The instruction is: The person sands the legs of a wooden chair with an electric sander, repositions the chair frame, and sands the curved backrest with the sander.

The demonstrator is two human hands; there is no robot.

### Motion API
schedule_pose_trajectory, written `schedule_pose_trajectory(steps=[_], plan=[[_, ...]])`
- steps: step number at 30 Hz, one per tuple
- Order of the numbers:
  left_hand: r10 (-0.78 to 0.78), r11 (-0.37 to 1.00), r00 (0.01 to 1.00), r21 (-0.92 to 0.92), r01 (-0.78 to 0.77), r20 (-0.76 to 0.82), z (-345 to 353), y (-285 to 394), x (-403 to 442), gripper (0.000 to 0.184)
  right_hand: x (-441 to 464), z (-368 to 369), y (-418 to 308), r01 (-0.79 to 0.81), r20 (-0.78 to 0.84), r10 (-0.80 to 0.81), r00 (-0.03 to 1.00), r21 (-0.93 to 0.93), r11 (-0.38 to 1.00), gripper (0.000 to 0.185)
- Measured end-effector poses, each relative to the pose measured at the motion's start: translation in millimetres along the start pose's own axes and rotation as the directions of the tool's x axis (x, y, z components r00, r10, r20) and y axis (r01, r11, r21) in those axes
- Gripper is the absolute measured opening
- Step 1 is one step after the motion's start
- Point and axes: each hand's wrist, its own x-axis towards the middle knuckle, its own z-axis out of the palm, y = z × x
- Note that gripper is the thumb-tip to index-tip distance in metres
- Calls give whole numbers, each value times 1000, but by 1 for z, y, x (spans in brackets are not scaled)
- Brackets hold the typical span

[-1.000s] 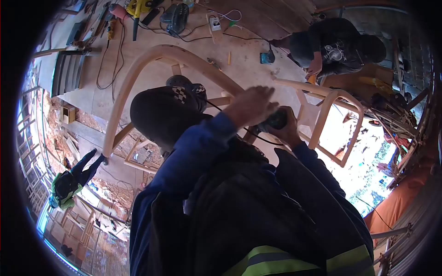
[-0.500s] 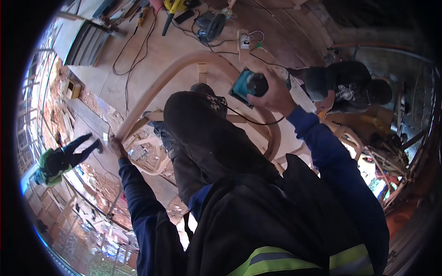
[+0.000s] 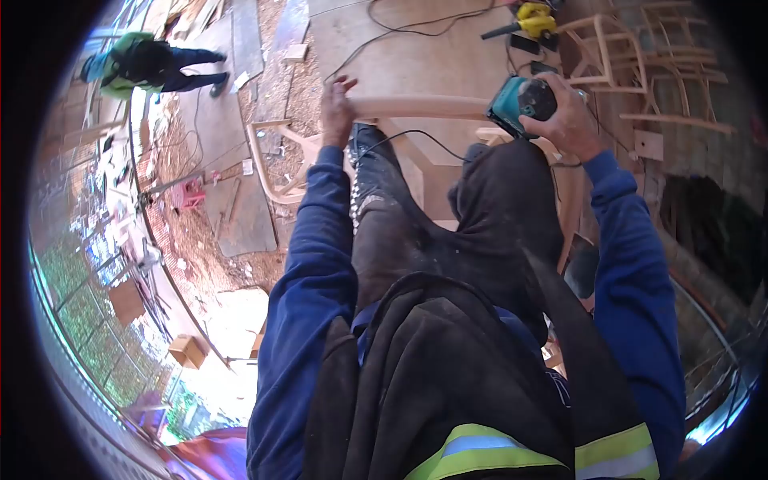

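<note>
Frame (image 3: 424, 106), pale wood, running crosswise at upper centre. Sander (image 3: 507, 104), teal and black, at the frame's right part; contact unclear. Right hand (image 3: 565, 118), fingers wrapped round sander. Left hand (image 3: 337, 114) at the frame's left end, fingers partly extended; whether gripping, cannot tell. Cord (image 3: 418, 131), dark, thin.

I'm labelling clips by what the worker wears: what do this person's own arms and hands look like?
The left sleeve and right sleeve are long, blue and creased, narrowing at the wrists, with no clear markings on them. The left hand and right hand are bare, without gloves; anything as small as a ring is hard to tell.
</note>
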Motion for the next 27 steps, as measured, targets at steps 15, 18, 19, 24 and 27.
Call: schedule_pose_trajectory(steps=[15, 18, 19, 24, 27], plan=[[-32, 952, 996, 306, 4, 86, -83, 121, -98, 88, 125, 163, -238, 320, 278, -323, 905, 57, 946, 67], [153, 924, 980, 333, -186, 124, -70, 85, -89, 80, 118, 158, -228, 288, 279, -295, 914, 68, 955, 69], [246, 890, 955, 351, -290, 163, -64, 73, -86, 77, 116, 155, -220, 280, 271, -291, 918, 79, 957, 70], [491, 569, 755, 497, -655, 434, 23, 68, -67, 72, 96, 112, -130, 274, 129, -284, 950, 93, 957, 70], [468, 587, 715, 422, -691, 520, 105, 76, -79, 71, 56, 62, -77, 167, 71, -174, 982, 97, 981, 70]])
